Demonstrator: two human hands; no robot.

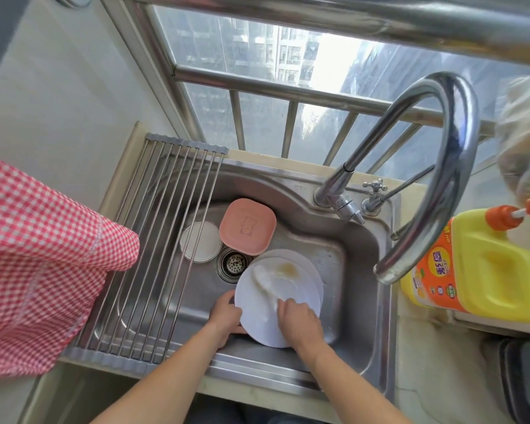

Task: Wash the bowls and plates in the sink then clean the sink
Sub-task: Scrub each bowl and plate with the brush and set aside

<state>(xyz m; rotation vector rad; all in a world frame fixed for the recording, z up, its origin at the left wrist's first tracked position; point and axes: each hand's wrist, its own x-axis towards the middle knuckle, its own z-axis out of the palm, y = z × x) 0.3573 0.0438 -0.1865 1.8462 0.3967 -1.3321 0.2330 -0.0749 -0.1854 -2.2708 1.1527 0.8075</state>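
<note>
L hand [227, 313] grips the near-left rim of the top white plate [276, 301], fingers curled under the edge, thumb on top, tilting it up off the sink [358, 301] floor. R hand [300, 322] lies on the plate face w/ fingers bent down, rubbing; whether it holds a sponge or cloth I can't tell, nothing pokes out past the fingers. A pale suds streak [262, 278] arcs up the plate's left side and a brown food stain [286, 269] sits near the far edge, not reached yet

To do this step well, imo: keep the L grip firm, wet plate = slippery, and work the R hand outward in circles till it covers the stain, then rim and underside. A second white plate [318, 281] lies right under this one, so don't let them knock together

Just beyond, the drain strainer [233, 264] is open, uncovered. Past it a pink square dish [247, 224] and a small white round plate [200, 241] wait, the round one partly under the roll-up drying rack [153, 240] spanning the sink's left part; that's the likely spot for clean pieces. Red checked cloth [43, 255] hangs at left. Faucet [435, 166] arches over the right, no water seen running, so a rinse needs the tap on. Yellow detergent jug [484, 264] stands on the counter at right, near if more soap is needed
</note>
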